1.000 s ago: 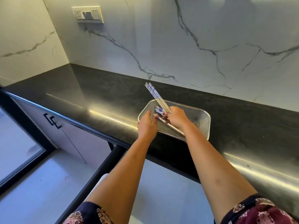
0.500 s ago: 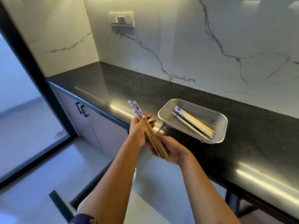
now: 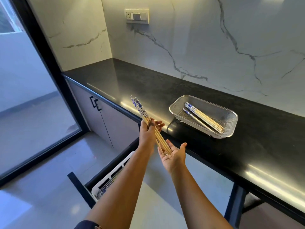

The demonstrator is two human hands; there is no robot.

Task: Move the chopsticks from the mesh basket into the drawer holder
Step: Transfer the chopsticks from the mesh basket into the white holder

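My left hand [image 3: 147,135] grips a bundle of wooden chopsticks [image 3: 140,109] with blue-and-white patterned tops, tilted up to the left in front of the counter edge. The tips of the bundle rest on the upturned palm of my right hand [image 3: 173,154], whose fingers are spread. A steel mesh basket [image 3: 229,124] stands on the black counter to the right and holds several more chopsticks [image 3: 203,117]. Below my left forearm an open drawer shows a white holder [image 3: 113,173] with chopsticks in it [image 3: 105,187], partly hidden by my arm.
The black countertop [image 3: 148,83] runs along a white marble wall with a switch plate [image 3: 136,16]. Grey cabinet doors with black handles [image 3: 95,103] sit below at left. A glass door with a black frame [image 3: 46,63] stands at far left.
The bundle left the basket and came toward me over the counter edge. My right hand let go and opened flat under the tips; the view swung so the drawer shows.
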